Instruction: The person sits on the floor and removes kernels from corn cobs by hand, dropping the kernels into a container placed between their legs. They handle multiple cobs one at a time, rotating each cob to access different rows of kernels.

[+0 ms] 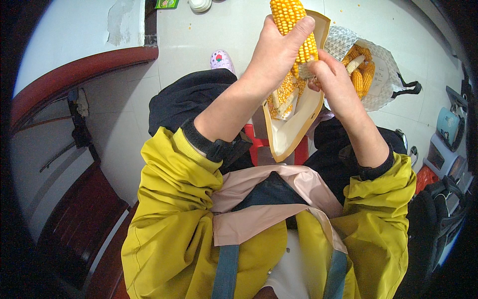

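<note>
My left hand grips an ear of yellow corn around its middle, with the thumb lying along the kernels. At the ear's lower end, where some bare cob shows, my right hand is closed on the cob with thumb and fingers. Below both hands is an open tan paper bag or box with a pale inside. Loose yellow kernels and stripped cobs lie in it. My right fingertips are partly hidden behind the hand.
Right of my hands, a white printed bag with black handles holds several ears of corn. A red plastic stool stands beneath the tan container. Dark red wooden furniture curves along the left. Bags and household items line the right.
</note>
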The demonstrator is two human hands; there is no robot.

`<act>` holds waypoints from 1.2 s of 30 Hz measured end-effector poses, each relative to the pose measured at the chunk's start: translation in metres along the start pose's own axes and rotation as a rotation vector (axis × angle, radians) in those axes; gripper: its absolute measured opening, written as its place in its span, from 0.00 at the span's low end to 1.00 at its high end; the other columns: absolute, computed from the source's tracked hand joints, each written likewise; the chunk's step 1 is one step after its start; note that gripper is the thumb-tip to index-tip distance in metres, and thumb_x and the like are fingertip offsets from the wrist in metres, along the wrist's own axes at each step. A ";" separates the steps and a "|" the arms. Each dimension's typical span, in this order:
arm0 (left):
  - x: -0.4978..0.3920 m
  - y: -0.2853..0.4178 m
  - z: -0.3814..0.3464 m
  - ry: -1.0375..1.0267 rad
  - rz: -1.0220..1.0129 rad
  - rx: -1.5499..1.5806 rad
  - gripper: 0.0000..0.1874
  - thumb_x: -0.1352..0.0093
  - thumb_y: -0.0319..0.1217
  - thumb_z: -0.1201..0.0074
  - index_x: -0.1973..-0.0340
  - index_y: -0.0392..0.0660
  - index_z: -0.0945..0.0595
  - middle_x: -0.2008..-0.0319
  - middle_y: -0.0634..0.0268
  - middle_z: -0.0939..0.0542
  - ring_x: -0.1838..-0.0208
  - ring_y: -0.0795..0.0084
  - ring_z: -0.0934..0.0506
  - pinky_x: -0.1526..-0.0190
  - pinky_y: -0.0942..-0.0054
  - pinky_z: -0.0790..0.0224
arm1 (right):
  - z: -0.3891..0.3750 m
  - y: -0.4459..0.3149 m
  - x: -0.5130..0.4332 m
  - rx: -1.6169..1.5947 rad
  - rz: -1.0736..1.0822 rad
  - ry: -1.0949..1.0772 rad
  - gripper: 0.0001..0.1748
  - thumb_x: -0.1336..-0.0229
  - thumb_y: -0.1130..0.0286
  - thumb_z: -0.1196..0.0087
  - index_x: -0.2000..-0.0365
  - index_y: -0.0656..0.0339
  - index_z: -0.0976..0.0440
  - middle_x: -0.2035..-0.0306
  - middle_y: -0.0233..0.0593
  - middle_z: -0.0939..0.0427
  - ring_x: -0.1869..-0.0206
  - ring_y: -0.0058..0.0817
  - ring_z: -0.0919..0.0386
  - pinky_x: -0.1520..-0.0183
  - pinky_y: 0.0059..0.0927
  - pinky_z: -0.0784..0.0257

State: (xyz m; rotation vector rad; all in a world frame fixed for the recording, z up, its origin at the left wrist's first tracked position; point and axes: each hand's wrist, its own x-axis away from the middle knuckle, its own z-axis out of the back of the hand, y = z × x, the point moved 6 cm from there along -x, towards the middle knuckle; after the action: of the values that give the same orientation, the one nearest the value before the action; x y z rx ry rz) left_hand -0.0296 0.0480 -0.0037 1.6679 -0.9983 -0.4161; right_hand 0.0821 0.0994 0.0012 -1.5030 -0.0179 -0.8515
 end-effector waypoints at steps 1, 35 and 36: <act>0.000 0.001 0.000 0.005 -0.018 -0.027 0.17 0.31 0.39 0.48 0.56 0.40 0.30 0.65 0.64 0.25 0.61 0.74 0.23 0.59 0.74 0.27 | 0.000 0.001 0.000 -0.024 -0.013 -0.005 0.25 0.48 0.56 0.54 0.59 0.70 0.29 0.68 0.45 0.23 0.67 0.29 0.25 0.60 0.30 0.30; 0.001 -0.004 0.002 0.054 0.038 -0.134 0.12 0.32 0.36 0.49 0.63 0.38 0.26 0.70 0.65 0.24 0.66 0.76 0.23 0.63 0.76 0.28 | 0.000 0.004 -0.003 0.042 -0.034 -0.024 0.28 0.50 0.55 0.54 0.57 0.70 0.29 0.67 0.49 0.22 0.64 0.34 0.22 0.57 0.33 0.30; 0.001 -0.005 0.003 0.053 0.047 -0.149 0.13 0.32 0.36 0.48 0.63 0.38 0.26 0.70 0.65 0.24 0.66 0.76 0.23 0.63 0.76 0.28 | 0.001 0.006 -0.003 0.074 -0.054 -0.009 0.28 0.50 0.55 0.54 0.57 0.70 0.29 0.67 0.49 0.22 0.64 0.34 0.23 0.58 0.33 0.30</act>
State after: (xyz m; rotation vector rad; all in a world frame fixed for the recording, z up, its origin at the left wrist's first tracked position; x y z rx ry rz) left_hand -0.0288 0.0457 -0.0089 1.5111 -0.9429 -0.4039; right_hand 0.0831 0.1010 -0.0051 -1.4424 -0.0963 -0.8778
